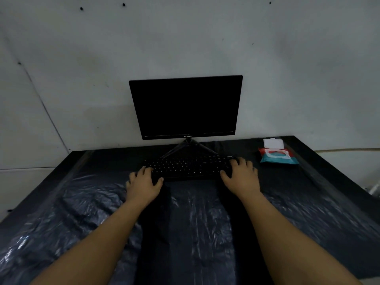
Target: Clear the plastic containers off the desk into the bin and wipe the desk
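Crinkled plastic sheeting (86, 204) covers desk (329, 171); hands apparently grip keyboard (189, 166).

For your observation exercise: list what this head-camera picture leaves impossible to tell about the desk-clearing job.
- Bin: outside the head view.
- Keyboard ends: covered by the left hand and right hand, so the grip is unclear.
- Desk near edge: cut off by the frame.
- Wipes pack print: too small.
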